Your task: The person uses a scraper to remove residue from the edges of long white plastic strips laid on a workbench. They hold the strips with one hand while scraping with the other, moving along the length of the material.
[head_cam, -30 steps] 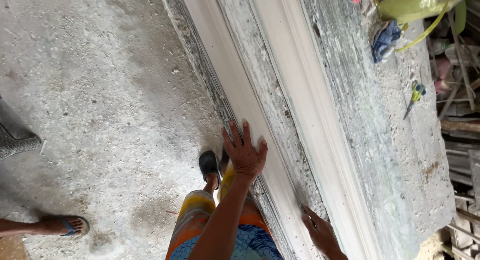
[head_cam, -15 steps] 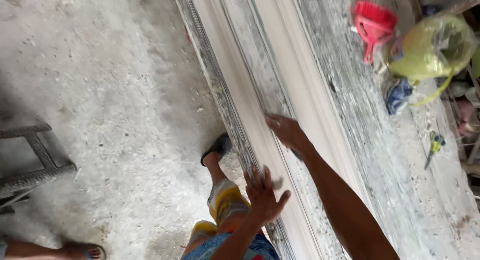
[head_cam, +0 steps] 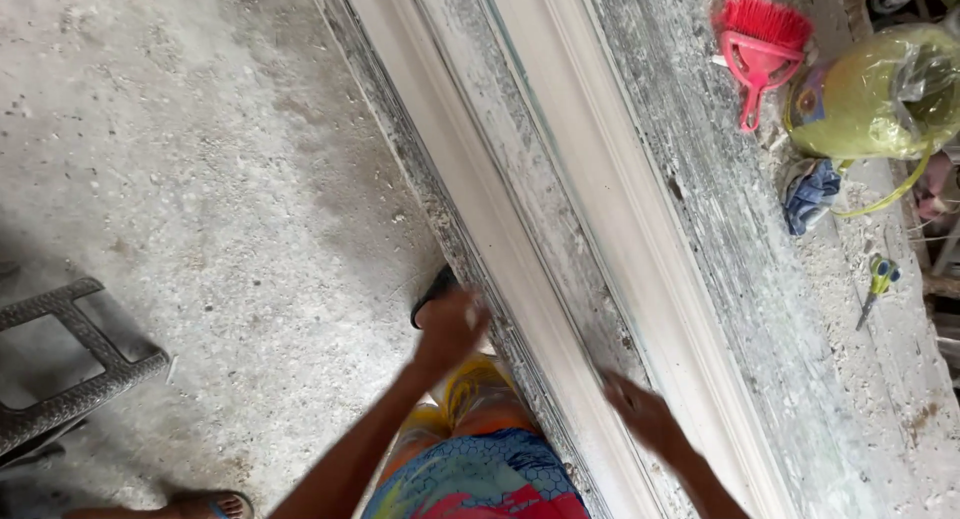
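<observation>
Hands at six o'clock: left hand [head_cam: 450, 329] blurred, grip unclear, beside long white plaster moulding [head_cam: 560, 229]; right hand [head_cam: 640, 416] flat, fingers spread on it. Best: light, even pressure.

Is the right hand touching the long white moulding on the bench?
Touching. The head view shows the right hand lying flat on the white moulding with no gap, though motion blur softens its fingers.
</observation>
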